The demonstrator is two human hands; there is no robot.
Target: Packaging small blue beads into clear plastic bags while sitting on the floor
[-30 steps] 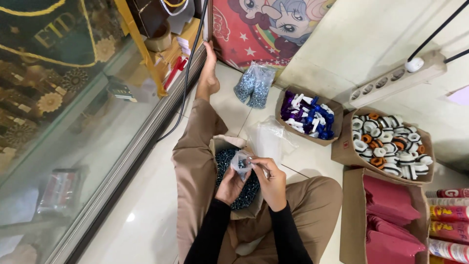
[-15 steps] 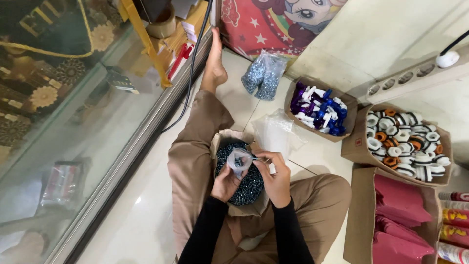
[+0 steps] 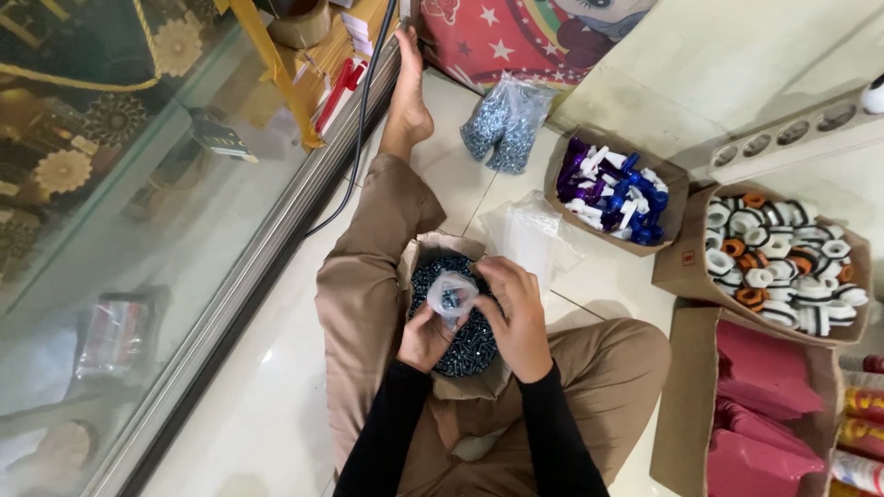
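Tiled floor (image 3: 276, 405), hands (image 3: 511, 317) pinching bag (image 3: 452, 296)

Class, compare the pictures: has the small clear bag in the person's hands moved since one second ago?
No. The small clear bag remains over the box of dark screws on the lap, held by left hand and right hand; only the camera shifted.

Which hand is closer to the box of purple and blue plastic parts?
Right. The right hand is on the side of the box of purple and blue plastic parts; the left hand lies farther, beyond the small clear bag.
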